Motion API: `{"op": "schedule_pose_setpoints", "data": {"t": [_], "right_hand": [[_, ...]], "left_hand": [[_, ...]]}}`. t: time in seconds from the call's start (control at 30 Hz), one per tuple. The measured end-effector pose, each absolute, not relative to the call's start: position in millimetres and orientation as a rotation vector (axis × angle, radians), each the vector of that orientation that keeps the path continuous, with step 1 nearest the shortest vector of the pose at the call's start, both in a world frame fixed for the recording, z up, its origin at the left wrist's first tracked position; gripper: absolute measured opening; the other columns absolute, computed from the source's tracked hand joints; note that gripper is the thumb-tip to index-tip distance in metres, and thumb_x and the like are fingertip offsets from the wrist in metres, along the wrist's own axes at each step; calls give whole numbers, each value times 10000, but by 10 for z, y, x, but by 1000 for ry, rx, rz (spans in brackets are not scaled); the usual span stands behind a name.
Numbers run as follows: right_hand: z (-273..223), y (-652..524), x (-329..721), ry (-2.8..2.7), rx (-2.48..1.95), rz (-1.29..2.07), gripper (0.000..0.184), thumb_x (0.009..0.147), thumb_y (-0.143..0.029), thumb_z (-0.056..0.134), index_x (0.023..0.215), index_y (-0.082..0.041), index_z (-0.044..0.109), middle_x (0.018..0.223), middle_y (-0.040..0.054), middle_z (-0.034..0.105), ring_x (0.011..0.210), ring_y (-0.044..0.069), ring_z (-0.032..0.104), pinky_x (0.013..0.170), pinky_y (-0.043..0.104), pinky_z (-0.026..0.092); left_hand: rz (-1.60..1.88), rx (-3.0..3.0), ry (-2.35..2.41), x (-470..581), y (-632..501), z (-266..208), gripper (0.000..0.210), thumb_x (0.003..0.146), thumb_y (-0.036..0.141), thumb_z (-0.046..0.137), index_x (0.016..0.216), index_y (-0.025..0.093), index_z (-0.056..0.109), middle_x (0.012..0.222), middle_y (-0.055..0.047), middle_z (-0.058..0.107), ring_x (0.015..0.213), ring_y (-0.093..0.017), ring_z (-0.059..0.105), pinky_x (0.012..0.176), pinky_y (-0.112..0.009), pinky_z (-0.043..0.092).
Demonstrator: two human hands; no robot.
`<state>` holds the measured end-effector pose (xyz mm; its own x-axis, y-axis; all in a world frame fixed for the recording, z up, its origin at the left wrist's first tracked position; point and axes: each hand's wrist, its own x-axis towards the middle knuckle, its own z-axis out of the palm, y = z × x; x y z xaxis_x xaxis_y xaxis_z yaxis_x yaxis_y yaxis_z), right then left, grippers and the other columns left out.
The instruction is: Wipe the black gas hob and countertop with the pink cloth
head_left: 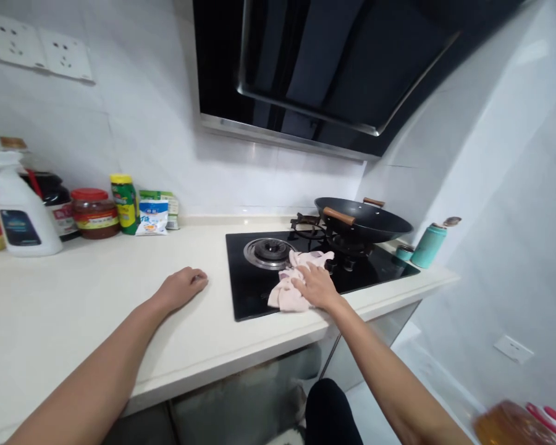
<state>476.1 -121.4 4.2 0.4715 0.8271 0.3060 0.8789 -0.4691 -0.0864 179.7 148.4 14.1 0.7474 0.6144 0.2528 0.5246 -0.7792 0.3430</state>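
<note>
- The cloth (285,296) lay bunched on the hob (248,300), right of its left edge, with its near end at the front edge.
- Its long axis ran aslant, from the hob's front edge back and rightward, toward the gap between the left burner (271,250) and the wok (375,216).
- The right hand (317,285) was by far the nearer: it rested palm down on the cloth, fingers somewhat spread and pointing back and left. Whether the fingertips gripped any fold, I could not tell.
- The left hand (183,288) lay on the counter (97,278), short of the hob's left edge, its fingers curled into a loose fist with nothing seen inside. From there, the cloth was off to the right, over that edge and well apart.
- The burner stood just behind the cloth, toward the hob's back left corner.
- The wok sat toward the hob's back edge, right of the cloth and not touching it.
- Near the counter's right end stood a teal canister (429,246).
- Along the counter's back edge, to the left, were a packet (152,217), a green bottle (126,207), a red-lidded jar (95,214) and a spray bottle (28,213).
</note>
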Motion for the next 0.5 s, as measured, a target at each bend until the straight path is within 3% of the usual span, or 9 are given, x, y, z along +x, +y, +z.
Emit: {"op": "schedule_pose_setpoints", "data": {"t": [0.17, 0.3, 0.5], "right_hand": [[-62, -1757, 4752, -1516, -2164, -462, 379, 945, -410, 514, 1279, -257, 606, 1265, 83, 631, 1150, 246, 546, 987, 371, 358], [-86, -2121, 5079, -1382, -2171, -465, 401, 895, -336, 567, 1283, -237, 594, 1232, 82, 643, 1077, 235, 555, 933, 350, 374], [-23, -2453, 5892, -1043, -2527, -494, 561, 897, -388, 541, 1428, -216, 495, 1220, 119, 613, 1092, 284, 536, 924, 383, 374]], "left_hand": [[464, 2751, 1024, 1833, 1442, 153, 521, 822, 539, 414, 1105, 219, 712, 1056, -101, 713, 1013, -294, 660, 850, -386, 504], [439, 2826, 1004, 1763, 1313, 225, 509, 804, 539, 459, 1096, 226, 736, 1040, -114, 719, 1038, -323, 656, 895, -421, 514], [478, 2698, 834, 1107, 1174, 10, 293, 803, 624, 541, 1023, 524, 707, 1130, 135, 732, 1115, -249, 656, 1043, -435, 504]]}}
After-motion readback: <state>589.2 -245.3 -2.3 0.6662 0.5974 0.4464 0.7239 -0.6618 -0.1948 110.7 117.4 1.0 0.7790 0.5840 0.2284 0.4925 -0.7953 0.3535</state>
